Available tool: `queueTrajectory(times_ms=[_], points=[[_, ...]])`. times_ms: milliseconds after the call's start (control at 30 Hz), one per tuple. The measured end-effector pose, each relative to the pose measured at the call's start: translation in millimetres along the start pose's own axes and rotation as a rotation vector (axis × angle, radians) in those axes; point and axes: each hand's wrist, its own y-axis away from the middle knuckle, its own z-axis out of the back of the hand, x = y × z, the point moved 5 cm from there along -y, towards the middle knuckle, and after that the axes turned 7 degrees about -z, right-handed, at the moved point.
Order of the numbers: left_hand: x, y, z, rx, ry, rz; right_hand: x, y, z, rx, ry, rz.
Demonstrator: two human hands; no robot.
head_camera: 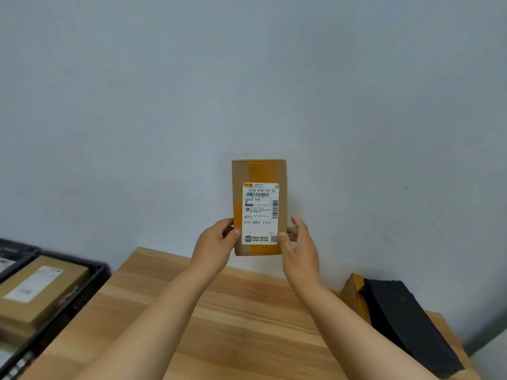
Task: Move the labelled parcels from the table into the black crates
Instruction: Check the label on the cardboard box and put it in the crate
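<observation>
Cardboard parcel (pixel 259 207), upright and taped in orange down its middle, is held aloft in front of a plain pale blue-grey wall (pixel 247 78), above the far edge of a wooden table (pixel 219 311). Its white shipping label (pixel 260 213) faces the camera, printed with barcodes, the code "B701" and lines of small text too fine to read.

Both bare hands grip the box near its lower end. The left hand (pixel 216 242) curls round the left edge, its thumb pressed on the front face beside the label. The right hand (pixel 299 242) holds the right edge, thumb laid across the label's lower corner and fingers partly extended behind and beside the box. Both forearms reach up from the bottom of the frame over the tabletop.

The table is light, striped wood grain, its far edge set close to the wall. At its right end a second orange-taped cardboard box (pixel 354 294) stands against the wall, just beside a black plastic mailer bag (pixel 406 322) that lies along the table's right edge and partly overlaps the box.

To the left of the table, lower down, a black crate (pixel 90 281) holds a flat brown labelled parcel (pixel 38 289) lying label up, with more cardboard beneath it. A second black crate (pixel 16 250) shows behind it at the frame's left edge, its contents blurred. The wall is bare but for a few faint marks, and a darker strip meets it at the lower right corner.
</observation>
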Motion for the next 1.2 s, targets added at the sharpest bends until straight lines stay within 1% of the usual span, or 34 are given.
queueTrajectory(times_ms=[100,233,400,600,833,1067,1200], points=[[3.4,7.7,22.5,-0.052,0.004,0.011,14.1,1.1,-12.2,0.118,-0.109,0.008],[10.5,19.8,56.4,-0.13,-0.005,0.041,32.2,11.0,-37.7,0.23,-0.161,0.024],[25.6,40.5,106.6,-0.171,-0.006,0.083,56.0,36.1,-74.7,0.325,-0.211,0.024],[51.6,72.1,187.4,-0.231,-0.016,0.119,99.3,75.1,-138.3,0.435,-0.229,0.023],[112.8,145.0,311.8,-0.247,-0.034,0.233,149.7,161.7,-256.4,0.623,-0.204,-0.017],[178.9,227.9,462.9,-0.334,-0.087,0.362,204.8,267.1,-395.0,0.811,-0.17,-0.027],[206.0,270.7,530.6,-0.38,-0.106,0.418,231.9,322.0,-458.3,0.921,-0.154,-0.051]])
